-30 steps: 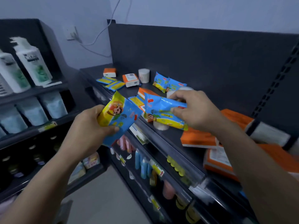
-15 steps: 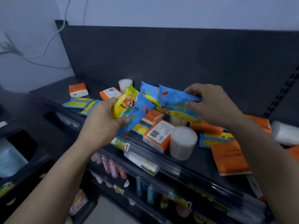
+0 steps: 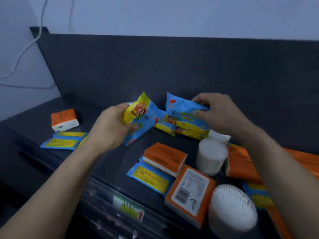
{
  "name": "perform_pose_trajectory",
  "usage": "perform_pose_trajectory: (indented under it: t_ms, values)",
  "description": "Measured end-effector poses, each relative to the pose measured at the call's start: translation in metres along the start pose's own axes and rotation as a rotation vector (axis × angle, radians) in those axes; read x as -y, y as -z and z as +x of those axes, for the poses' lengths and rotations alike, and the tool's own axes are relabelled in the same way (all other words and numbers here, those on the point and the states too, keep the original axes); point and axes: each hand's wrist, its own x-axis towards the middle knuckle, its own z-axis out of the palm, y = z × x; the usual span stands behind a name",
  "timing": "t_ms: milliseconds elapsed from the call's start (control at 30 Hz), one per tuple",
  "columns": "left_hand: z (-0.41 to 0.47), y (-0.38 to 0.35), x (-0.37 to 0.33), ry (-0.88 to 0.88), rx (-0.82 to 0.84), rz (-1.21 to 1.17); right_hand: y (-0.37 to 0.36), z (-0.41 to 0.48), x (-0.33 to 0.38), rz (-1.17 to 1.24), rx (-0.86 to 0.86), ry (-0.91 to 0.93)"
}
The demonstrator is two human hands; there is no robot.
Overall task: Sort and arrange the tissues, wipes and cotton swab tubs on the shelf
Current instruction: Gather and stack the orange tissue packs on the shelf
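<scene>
Wipes come first: one blue-and-yellow wipes pack (image 3: 141,118) is in the left hand (image 3: 110,125), held above the middle of the shelf (image 3: 103,161) near the dark back panel (image 3: 155,66). The fingers are curled round its yellow end and the pack tilts down to the right. A second wipes pack (image 3: 183,109) is in the right hand (image 3: 219,114), thumb and fingers pinching its upper right edge. Its lower part overlaps more packs of the same print (image 3: 189,131) near the back panel; where one ends and the next begins is hard to tell. The two held packs nearly meet at their inner corners.

On the shelf's left end lies a small orange tissue pack (image 3: 64,119), with flat blue-and-yellow sachets (image 3: 62,141) just in front of it. Right of centre, another orange tissue pack (image 3: 164,156) rests partly on a single sachet (image 3: 150,178). A labelled orange pack (image 3: 189,192), barcode up, sits at the front edge, touching both. A cotton swab tub (image 3: 211,157) stands upright just behind it, and a larger-looking tub (image 3: 232,207) sits at the front edge, swab tips showing. Another white tub (image 3: 220,137) is partly hidden under the right wrist. More orange packs (image 3: 240,163) lie towards the right end, partly under the right forearm. A price label (image 3: 129,207) is fixed to the shelf's front rail.
</scene>
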Motion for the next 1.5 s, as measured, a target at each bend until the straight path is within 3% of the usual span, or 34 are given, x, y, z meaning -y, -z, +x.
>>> perform_pose_trajectory:
  t_ms: [333,600,700,833,1000,1167,1500]
  values:
    - [0.111,-0.047,0.042,-0.261,0.313,0.207,-0.043,0.043,-0.015,-0.159,-0.002,-0.294]
    - [0.154,-0.083,0.060,-0.406,0.584,0.210,-0.067,0.048,-0.015,-0.266,0.098,-0.490]
    - [0.161,-0.094,0.064,-0.433,0.619,0.145,-0.072,0.046,-0.018,-0.288,0.141,-0.538]
    - [0.167,-0.094,0.070,-0.467,0.511,0.141,-0.083,0.052,-0.025,-0.372,0.228,-0.531]
    - [0.167,-0.088,0.087,-0.341,0.507,-0.134,-0.094,0.063,-0.036,-0.478,0.290,-0.489]
    - [0.164,-0.087,0.090,-0.130,0.523,-0.572,-0.096,0.070,-0.043,-0.523,0.315,-0.468]
    - [0.146,-0.106,0.093,0.027,0.543,-0.710,-0.096,0.069,-0.043,-0.521,0.310,-0.428]
